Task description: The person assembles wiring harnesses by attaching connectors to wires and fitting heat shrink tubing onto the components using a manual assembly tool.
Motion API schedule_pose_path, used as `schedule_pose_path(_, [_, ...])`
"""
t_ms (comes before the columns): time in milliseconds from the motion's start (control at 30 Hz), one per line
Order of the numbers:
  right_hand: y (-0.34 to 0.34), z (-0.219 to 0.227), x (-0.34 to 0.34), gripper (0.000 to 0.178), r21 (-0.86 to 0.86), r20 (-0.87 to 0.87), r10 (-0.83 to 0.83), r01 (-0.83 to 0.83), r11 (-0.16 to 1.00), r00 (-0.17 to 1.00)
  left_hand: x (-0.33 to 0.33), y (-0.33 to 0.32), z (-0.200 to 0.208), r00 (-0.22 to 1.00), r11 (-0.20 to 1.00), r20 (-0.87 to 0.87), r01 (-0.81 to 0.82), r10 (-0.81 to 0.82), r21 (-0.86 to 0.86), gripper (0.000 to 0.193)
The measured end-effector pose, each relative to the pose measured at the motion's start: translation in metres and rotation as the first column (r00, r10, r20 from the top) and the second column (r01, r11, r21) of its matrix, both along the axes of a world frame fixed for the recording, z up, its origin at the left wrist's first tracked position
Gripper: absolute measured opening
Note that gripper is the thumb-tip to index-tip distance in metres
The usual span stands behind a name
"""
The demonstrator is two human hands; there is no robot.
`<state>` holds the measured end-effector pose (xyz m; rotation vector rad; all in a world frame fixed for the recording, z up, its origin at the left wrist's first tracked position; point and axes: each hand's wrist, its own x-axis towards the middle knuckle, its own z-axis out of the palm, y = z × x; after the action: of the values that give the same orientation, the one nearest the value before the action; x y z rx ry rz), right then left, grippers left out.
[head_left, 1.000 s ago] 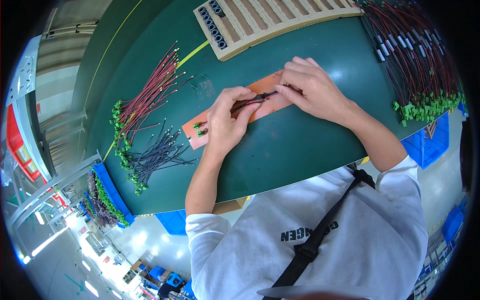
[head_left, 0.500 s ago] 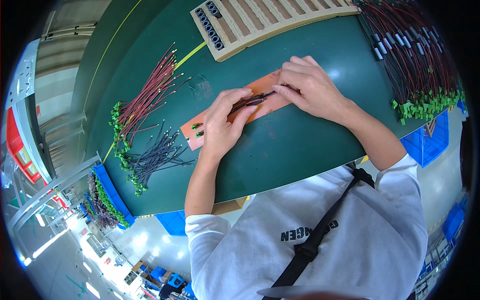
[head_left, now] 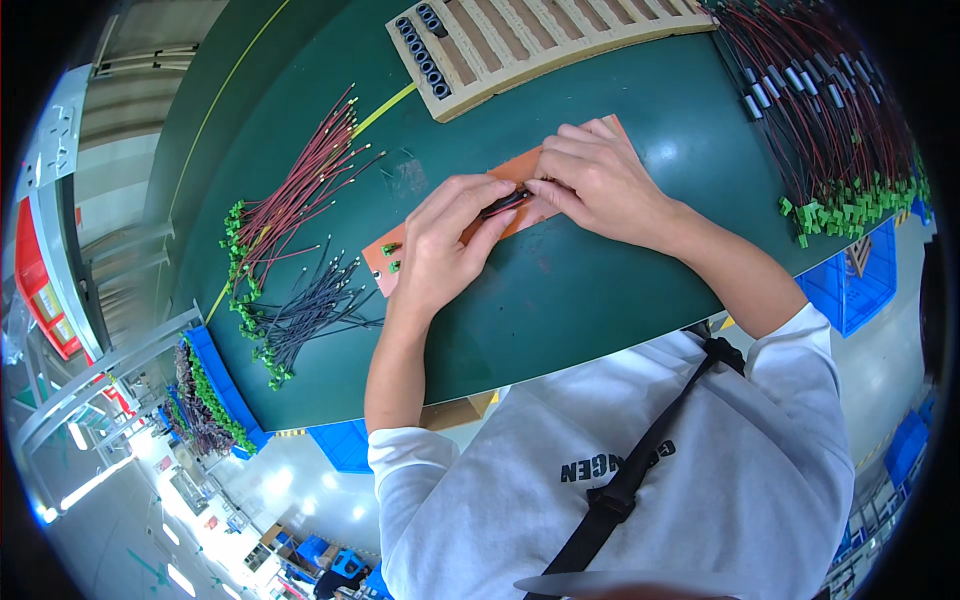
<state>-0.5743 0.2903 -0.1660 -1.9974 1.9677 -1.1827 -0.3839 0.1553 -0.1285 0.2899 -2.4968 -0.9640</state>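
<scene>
A long orange board [head_left: 512, 168] lies slanted on the table beneath both my hands. Dark wires [head_left: 505, 203] run along it, and small green connectors [head_left: 391, 250] sit at its left end. My left hand [head_left: 438, 238] is closed on the wires, its thumb on the near side and its fingers on the far side. Close beside it, my right hand [head_left: 603, 188] pinches the same wires between thumb and fingers. The fingertips nearly meet and hide part of the wires, so I cannot tell exactly what lies between them.
On the green table [head_left: 560, 310], red wires [head_left: 305, 175] and black wires [head_left: 315, 308] with green connectors lie at left. A slotted tan tray [head_left: 540, 48] holding black cylinders [head_left: 422, 60] stands at the far side. Wires with silvery-black cylinders [head_left: 800, 85] are heaped at right. Blue bins [head_left: 850, 285] are below the edge.
My right hand has slid left along the wires, closer to my left hand, uncovering the board's right end. My left hand has barely moved and keeps its hold.
</scene>
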Motion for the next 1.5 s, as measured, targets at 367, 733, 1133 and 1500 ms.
schedule_pose_path(367, [0.0, -0.002, -0.001, 0.019, -0.004, 0.01, 0.007, -0.007, 1.0, 1.0, -0.011, -0.003, 0.052, 0.941, 0.952, 0.325, 0.18, -0.094, -0.246, 0.016])
schedule_pose_path(733, [0.0, -0.007, 0.0, 0.017, -0.034, -0.005, 0.0, 0.0, 0.999, 1.0, -0.02, -0.014, 0.052, 0.853, 0.98, 0.483, 0.165, -0.198, 0.11, 0.023])
schedule_pose_path(1133, [0.002, -0.006, 0.001, 0.016, -0.006, -0.037, -0.008, 0.007, 1.0, 0.999, -0.008, 0.003, 0.0, 0.924, 0.877, 0.324, -0.318, 0.202, 0.361, 0.011])
schedule_pose_path(1500, [0.0, -0.008, 0.0, 0.017, -0.04, -0.015, -0.013, 0.013, 0.999, 1.0, 0.016, -0.007, -0.007, 0.995, 0.964, 0.022, 0.095, -0.092, -0.25, 0.017])
